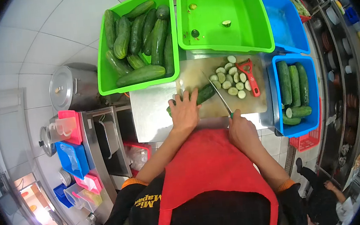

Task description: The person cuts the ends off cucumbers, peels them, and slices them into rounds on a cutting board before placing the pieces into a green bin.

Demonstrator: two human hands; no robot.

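My left hand (185,112) presses on a dark green cucumber (205,94) lying on the cutting board (190,71), its fingers spread over the near part. My right hand (240,128) is closed round the handle of a knife (221,97), whose blade lies at the cucumber's right end. Several pale cut slices (232,91) are scattered on the board just right of the blade. Beside them rests a red peeler (249,77), touched by neither hand.
A green tub (174,36) full of cucumbers stands at the back left. Next to it, another green tub (239,4) holds a few end pieces. A blue tub (276,99) with cucumbers is on the right. At the lower right, another person (322,200) is partly visible.
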